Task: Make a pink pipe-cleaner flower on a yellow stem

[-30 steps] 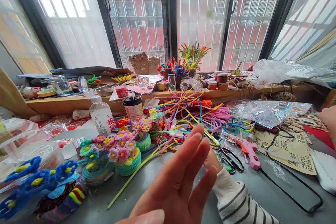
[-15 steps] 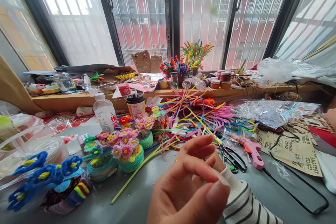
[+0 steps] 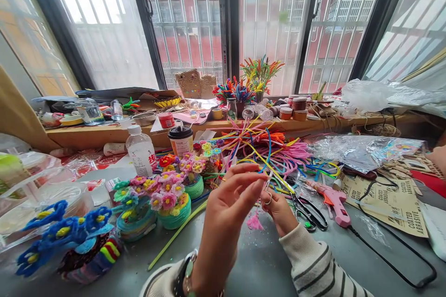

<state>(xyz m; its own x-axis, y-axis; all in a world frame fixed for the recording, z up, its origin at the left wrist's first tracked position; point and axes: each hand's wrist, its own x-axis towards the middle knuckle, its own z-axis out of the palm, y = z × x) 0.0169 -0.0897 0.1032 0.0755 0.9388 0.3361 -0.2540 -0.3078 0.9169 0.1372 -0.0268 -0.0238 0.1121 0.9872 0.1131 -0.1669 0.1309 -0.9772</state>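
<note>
My left hand [image 3: 228, 211] is raised over the grey table, its thumb and forefinger pinched together beside the right fingertips. What it pinches is too small to make out. My right hand [image 3: 280, 211] is closed just to its right, with a thin, shiny, pointed thing rising from its fingers; its kind is unclear. A small ring shape shows at these fingers. Below and between the hands is a fluffy pink tuft [image 3: 255, 222]; I cannot tell whether it hangs or lies on the table. Behind the hands spreads a heap of coloured pipe cleaners [image 3: 289, 153].
Pipe-cleaner flower pots [image 3: 174, 211] and blue flowers [image 3: 62, 232] stand left. Behind them are a bottle [image 3: 141, 153] and a lidded cup [image 3: 181, 141]. Black-handled scissors [image 3: 310, 211], a pink glue gun [image 3: 336, 204] with its cord, and abrasive paper [image 3: 400, 204] lie right. Another person's hand [image 3: 437, 160] shows far right.
My left hand has moved away from the camera, down and left, and its wrist now shows. My right hand, mostly hidden before, is now visible, along with the pink tuft.
</note>
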